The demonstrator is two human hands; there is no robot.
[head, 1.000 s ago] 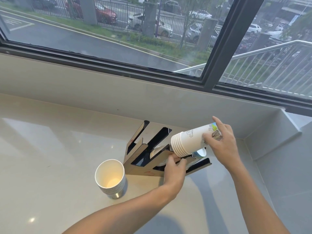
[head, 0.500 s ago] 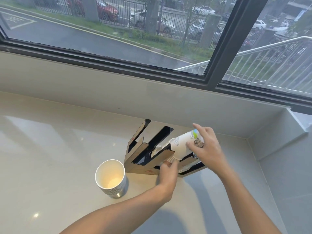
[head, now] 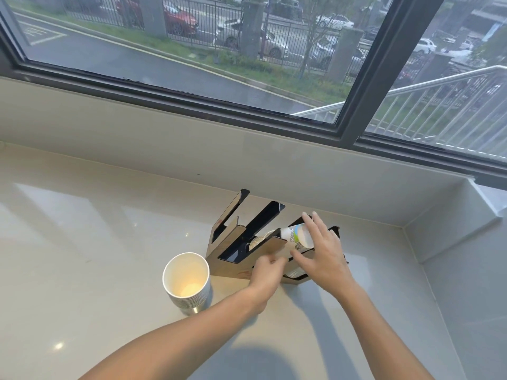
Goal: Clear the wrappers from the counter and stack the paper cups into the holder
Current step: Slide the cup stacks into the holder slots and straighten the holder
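Observation:
A slotted cup holder [head: 231, 242] of wood-coloured and black panels lies on the pale counter [head: 82, 270] near the back wall. A stack of white printed paper cups [head: 297, 237] lies in its right slot, rims toward the left. My right hand [head: 321, 256] rests on the base end of that stack with the fingers spread over it. My left hand [head: 267, 272] grips the holder's front panel. A second stack of white paper cups [head: 188, 281] stands upright, mouth up, just left of the holder.
A low wall [head: 247, 160] under a large window runs behind the counter. A side wall [head: 452, 242] closes off the right corner. No wrappers are in view.
My right hand has lowered the stack of cups from above the holder down into its right slot. My left hand has stayed on the holder's front.

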